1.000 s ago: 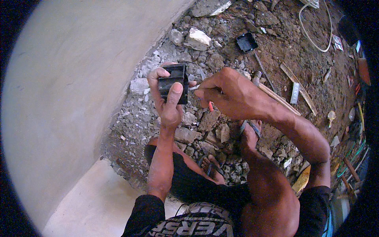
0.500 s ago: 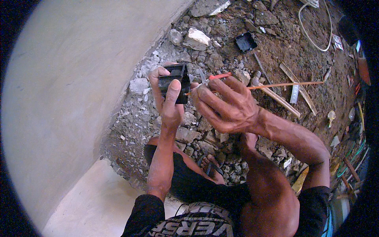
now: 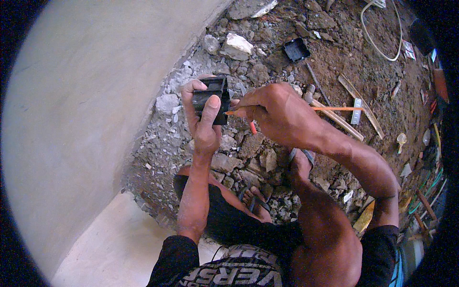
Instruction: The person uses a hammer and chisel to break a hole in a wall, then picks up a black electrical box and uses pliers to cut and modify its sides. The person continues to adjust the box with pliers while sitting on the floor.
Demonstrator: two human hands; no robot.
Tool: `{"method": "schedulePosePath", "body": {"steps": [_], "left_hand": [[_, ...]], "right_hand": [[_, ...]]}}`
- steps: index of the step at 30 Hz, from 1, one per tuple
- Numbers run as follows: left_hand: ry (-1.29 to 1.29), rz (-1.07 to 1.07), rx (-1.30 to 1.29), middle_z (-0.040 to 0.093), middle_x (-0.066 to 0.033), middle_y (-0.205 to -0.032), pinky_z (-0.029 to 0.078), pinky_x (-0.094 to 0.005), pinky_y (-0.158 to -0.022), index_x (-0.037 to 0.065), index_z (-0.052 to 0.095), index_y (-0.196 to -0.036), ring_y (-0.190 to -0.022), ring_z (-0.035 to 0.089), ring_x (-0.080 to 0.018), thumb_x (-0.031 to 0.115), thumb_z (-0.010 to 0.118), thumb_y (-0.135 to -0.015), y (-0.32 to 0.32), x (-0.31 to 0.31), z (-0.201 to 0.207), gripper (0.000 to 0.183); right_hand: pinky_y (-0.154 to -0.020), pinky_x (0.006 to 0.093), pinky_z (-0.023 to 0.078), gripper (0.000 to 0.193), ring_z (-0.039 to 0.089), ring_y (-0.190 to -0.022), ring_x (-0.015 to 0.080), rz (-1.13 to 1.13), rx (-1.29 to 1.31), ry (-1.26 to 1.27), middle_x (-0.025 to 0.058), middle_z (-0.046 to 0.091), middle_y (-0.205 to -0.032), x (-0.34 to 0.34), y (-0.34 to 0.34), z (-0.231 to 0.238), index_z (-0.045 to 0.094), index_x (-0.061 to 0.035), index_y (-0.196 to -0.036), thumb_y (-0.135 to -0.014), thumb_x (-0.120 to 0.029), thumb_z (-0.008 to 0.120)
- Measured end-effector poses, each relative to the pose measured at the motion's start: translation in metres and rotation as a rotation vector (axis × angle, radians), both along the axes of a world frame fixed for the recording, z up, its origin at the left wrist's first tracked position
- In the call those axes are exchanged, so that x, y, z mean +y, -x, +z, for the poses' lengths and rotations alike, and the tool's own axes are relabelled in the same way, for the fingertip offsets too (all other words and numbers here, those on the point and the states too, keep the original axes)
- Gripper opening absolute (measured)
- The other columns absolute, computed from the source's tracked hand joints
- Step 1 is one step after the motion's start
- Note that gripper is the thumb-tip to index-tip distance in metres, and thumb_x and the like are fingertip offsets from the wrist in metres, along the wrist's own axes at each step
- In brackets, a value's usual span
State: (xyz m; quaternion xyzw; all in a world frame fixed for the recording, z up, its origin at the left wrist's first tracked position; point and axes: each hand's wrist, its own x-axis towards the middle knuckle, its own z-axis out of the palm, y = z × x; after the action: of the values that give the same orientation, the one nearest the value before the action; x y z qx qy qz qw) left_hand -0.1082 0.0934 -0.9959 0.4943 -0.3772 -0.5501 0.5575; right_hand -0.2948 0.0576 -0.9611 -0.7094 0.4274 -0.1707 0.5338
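A black plastic electrical box is gripped in my left hand, thumb pressed along its near side and fingers wrapped round the far side. Close to its right edge, my right hand pinches a thin orange wire. One end of the wire reaches the box edge; the other sticks out to the right past my wrist. A tool is also tucked in the right hand: its red handle end shows below the fingers and a grey metal tip above. The rest of that tool is hidden, so I cannot tell its kind.
A second black box lies on the rubble beyond my hands. A hammer and a wooden strip lie to the right. The plastered wall rises at left. A pale cable loops at far right.
My right hand has turned over, its red-handled tool swinging from above the fingers to below them. The wire's free end has swung slightly downward. My left hand still holds the box in nearly the same place.
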Motion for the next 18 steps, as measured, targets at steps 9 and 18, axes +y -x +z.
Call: {"method": "schedulePosePath", "body": {"steps": [9,18], "left_hand": [[-0.063,0.002,0.124,0.050,-0.0091,-0.123,0.054,-0.0343,-0.083,0.014,0.044,-0.121,-0.105,0.053,-0.0185,0.018,0.064,-0.093,0.000,0.002,-0.006,0.035],[-0.074,0.008,0.026,0.053,-0.0095,-0.114,0.052,-0.0325,-0.083,0.014,0.045,-0.118,-0.098,0.057,-0.0203,0.021,0.065,-0.091,0.004,0.002,0.006,0.034]], "right_hand": [[-0.060,0.0367,0.051,0.025,0.062,-0.088,0.0243,0.075,0.127,0.918,0.0069,0.061,-0.097,0.024,0.002,-0.008,0.064,-0.0068,-0.094,-0.070,-0.010,0.067],[-0.070,0.0431,0.053,0.014,0.066,-0.082,0.0325,-0.087,-0.070,0.027,0.0179,0.067,-0.087,0.009,-0.003,0.001,0.068,0.0011,-0.091,-0.079,-0.005,0.064]]}}
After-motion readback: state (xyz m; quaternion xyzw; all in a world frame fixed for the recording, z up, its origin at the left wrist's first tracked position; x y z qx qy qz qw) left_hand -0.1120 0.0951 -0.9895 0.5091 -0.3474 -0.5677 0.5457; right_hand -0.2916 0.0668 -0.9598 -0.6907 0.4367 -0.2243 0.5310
